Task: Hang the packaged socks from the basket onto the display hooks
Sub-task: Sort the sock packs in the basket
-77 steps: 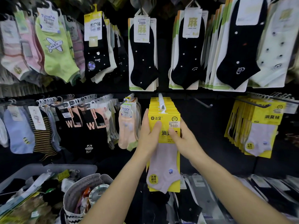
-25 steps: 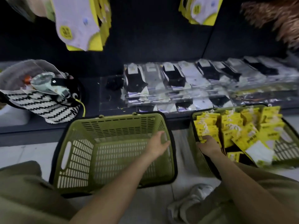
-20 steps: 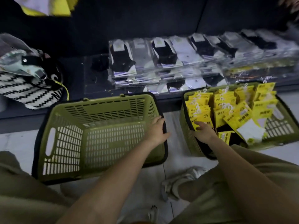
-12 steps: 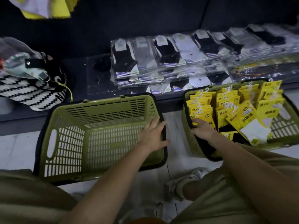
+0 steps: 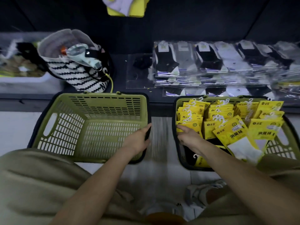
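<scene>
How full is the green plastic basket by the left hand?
Empty: the green slotted plastic basket shows bare floor and walls throughout.

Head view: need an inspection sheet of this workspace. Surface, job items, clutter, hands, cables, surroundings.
Surface: pale tiled floor; both baskets stand on it.
Job's things: right green slatted plastic basket holds yellow-carded sock packs with white hooks; left green slatted plastic basket shows no packs.
Clutter: black-and-white striped knitted bag and clear-wrapped sock packs on the dark low shelf.
Hands: left hand grips the left basket's right rim; right hand touches the yellow packs with straight fingers, none lifted.
Cables: thin yellow cord hangs from the striped bag.
Surroundings: dark display wall; one hung yellow sock pack at the top edge.
</scene>
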Motion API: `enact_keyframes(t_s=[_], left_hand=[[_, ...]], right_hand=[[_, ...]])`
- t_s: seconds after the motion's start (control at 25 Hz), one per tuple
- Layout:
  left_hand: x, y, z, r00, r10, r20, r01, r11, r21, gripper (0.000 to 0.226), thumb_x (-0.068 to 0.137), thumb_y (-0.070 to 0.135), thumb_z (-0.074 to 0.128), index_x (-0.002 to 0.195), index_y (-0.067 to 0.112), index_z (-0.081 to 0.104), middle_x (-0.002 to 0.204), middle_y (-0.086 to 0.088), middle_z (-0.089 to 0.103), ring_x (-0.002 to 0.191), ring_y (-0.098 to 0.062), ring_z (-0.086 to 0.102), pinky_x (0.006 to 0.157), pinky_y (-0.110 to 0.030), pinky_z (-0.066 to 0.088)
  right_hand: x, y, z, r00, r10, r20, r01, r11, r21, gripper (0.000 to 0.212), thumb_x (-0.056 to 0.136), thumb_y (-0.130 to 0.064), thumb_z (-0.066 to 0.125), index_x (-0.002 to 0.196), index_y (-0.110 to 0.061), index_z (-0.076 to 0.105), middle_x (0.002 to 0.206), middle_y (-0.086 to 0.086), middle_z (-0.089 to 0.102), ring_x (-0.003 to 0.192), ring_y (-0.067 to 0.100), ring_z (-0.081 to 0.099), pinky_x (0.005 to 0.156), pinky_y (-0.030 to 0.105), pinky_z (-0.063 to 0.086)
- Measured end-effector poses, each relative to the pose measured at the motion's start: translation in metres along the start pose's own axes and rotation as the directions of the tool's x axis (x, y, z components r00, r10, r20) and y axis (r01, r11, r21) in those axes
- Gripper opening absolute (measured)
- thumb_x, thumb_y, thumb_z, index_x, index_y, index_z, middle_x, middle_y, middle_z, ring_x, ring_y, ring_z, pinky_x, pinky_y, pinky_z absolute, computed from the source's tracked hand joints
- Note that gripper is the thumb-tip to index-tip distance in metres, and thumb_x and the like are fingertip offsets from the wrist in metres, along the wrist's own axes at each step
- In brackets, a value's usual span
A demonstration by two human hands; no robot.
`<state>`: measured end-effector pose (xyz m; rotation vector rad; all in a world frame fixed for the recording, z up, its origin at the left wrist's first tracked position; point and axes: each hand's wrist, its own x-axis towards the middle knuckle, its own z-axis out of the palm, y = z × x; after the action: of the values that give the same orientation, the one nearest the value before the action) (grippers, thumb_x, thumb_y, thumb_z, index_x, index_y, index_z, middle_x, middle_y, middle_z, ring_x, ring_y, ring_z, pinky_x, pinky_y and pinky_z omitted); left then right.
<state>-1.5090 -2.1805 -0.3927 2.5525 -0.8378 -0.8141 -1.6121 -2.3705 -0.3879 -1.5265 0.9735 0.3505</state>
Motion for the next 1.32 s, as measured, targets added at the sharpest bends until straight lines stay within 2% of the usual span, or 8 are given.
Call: enact_keyframes(t_s=[0.4,0.6,0.76,0.84,0.96,1.08,1.2,1.32], left_hand=[[-0.04,-0.095,-0.043,0.929,-0.288,-0.234,0.293,0.956,-0.012,0.056,0.094,0.019,0.047,0.146,0.029,0.028,0.136,-0.009,0.051,0.111,-0.031,0.057,0.087,-0.036,0.048],[-0.035,-0.069,-0.029,0.917,-0.141,-0.373,0.161,0.987,0.023,0.048,0.092,0.025,0.052,0.137,0.015,0.043,0.148,-0.01,0.034,0.131,-0.03,0.036,0.106,-0.039,0.035],[-0.029,-0.037,-0.009,0.949,-0.041,-0.314,0.029,0.999,-0.044,0.048,0.091,0.025,0.056,0.136,0.013,0.044,0.148,-0.009,0.033,0.136,-0.026,0.032,0.11,-0.037,0.031],[-0.02,-0.019,-0.003,0.953,-0.016,-0.303,0.01,1.0,-0.02,0.051,0.091,0.026,0.056,0.138,0.014,0.042,0.15,-0.008,0.032,0.137,-0.025,0.03,0.111,-0.035,0.03],[-0.006,0.008,0.007,0.968,0.051,-0.247,-0.038,0.997,0.061,0.056,0.091,0.023,0.054,0.143,0.014,0.035,0.154,-0.006,0.026,0.14,-0.022,0.026,0.11,-0.037,0.03],[-0.003,0.013,0.016,0.981,0.076,-0.179,-0.035,0.974,0.224,0.063,0.087,0.006,0.049,0.145,0.017,0.027,0.155,-0.002,0.024,0.14,-0.022,0.027,0.11,-0.042,0.03],[-0.005,0.0,0.019,0.984,0.075,-0.163,-0.012,0.935,0.355,0.071,0.08,-0.008,0.046,0.143,0.019,0.028,0.155,0.0,0.024,0.144,-0.016,0.018,0.113,-0.047,0.02],[-0.005,-0.012,0.012,0.982,0.04,-0.183,0.032,0.926,0.375,0.07,0.08,-0.007,0.046,0.142,0.02,0.029,0.155,-0.001,0.025,0.144,-0.014,0.017,0.114,-0.049,0.017]], right_hand=[[-0.001,-0.04,0.114,0.971,-0.053,0.235,0.036,0.996,0.078,0.072,0.085,0.015,0.038,0.148,-0.012,0.018,0.156,0.009,0.017,0.142,0.026,0.021,0.116,0.041,0.021],[-0.037,-0.036,0.084,0.942,-0.18,0.282,0.169,0.984,0.063,0.061,0.088,0.012,0.042,0.144,-0.007,0.029,0.142,-0.003,0.041,0.135,0.013,0.033,0.103,0.026,0.039],[-0.039,-0.02,-0.002,0.963,-0.267,-0.027,0.261,0.957,-0.129,0.038,0.091,0.0,0.051,0.128,-0.009,0.053,0.131,0.01,0.055,0.114,0.02,0.054,0.089,0.031,0.049],[-0.031,-0.015,-0.045,0.918,-0.259,-0.3,0.247,0.966,-0.081,0.027,0.089,-0.001,0.054,0.115,-0.006,0.061,0.117,0.015,0.062,0.1,0.024,0.059,0.074,0.029,0.049],[-0.021,0.006,-0.082,0.838,-0.14,-0.528,0.102,0.99,-0.101,0.029,0.087,-0.003,0.054,0.116,-0.006,0.056,0.11,0.022,0.062,0.085,0.033,0.058,0.077,0.042,0.049],[-0.018,0.03,-0.08,0.849,-0.14,-0.51,0.045,0.98,-0.195,0.045,0.086,-0.009,0.06,0.129,-0.01,0.048,0.116,0.022,0.06,0.086,0.031,0.058,0.072,0.037,0.049],[-0.016,0.04,-0.071,0.878,-0.241,-0.413,0.066,0.917,-0.394,0.068,0.083,-0.024,0.068,0.142,-0.017,0.036,0.135,0.016,0.046,0.119,0.032,0.05,0.094,0.046,0.046],[-0.011,0.038,-0.064,0.897,-0.266,-0.353,0.039,0.844,-0.535,0.074,0.081,-0.034,0.069,0.144,-0.022,0.031,0.139,0.015,0.039,0.125,0.035,0.041,0.101,0.047,0.04]])
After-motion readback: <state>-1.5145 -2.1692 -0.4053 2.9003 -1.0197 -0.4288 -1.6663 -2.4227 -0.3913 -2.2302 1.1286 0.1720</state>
